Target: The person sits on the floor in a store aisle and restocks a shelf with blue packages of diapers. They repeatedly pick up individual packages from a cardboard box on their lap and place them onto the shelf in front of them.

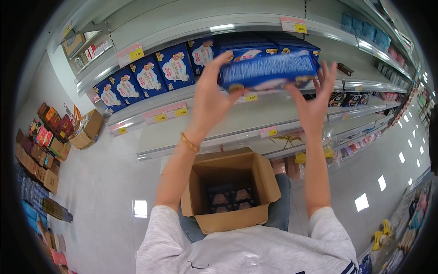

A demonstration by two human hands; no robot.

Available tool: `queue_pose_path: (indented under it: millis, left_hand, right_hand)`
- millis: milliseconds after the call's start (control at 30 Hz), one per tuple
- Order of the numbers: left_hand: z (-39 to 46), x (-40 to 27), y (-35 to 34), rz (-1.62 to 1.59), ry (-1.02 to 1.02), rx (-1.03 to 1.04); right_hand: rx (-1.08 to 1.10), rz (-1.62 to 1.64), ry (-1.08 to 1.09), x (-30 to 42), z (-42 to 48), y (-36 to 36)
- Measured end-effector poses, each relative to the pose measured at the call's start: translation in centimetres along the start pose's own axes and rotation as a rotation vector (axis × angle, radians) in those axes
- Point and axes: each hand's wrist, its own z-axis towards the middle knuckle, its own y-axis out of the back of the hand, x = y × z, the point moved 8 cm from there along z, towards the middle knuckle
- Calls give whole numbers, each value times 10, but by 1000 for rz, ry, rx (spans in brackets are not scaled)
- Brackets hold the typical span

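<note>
My left hand (214, 92) and my right hand (313, 99) hold a blue printed pack (270, 70) between them, in front of a store shelf; it is blurred. The left hand grips its left end, and the right hand is at its right end with fingers spread. Behind it, more blue packs (246, 42) lie stacked on the shelf. To the left, several blue packs (175, 66) stand upright in a row. Below my hands, an open cardboard box (231, 221) rests on my lap, with dark packs with pink shapes (243, 195) at its bottom.
Price tags line the shelf edge (205, 106). A lower shelf (171, 140) juts out just beyond the box. Cardboard boxes (87, 128) and stacked goods stand on the floor at the left. Hanging bagged goods (410, 219) are at the lower right.
</note>
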Motion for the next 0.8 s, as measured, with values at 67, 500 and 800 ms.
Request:
queue_pose_path:
  millis: [67,500,800]
  left_hand:
    - [22,13,3,19,59,-35]
    - [0,73,-26,306,263,-94]
    - [7,109,-49,238,490,211]
  right_hand:
    - [142,-45,-29,-15,21,-20]
    - [276,-142,-193,-102,30,-71]
    - [314,-189,-207,-119,30,-73]
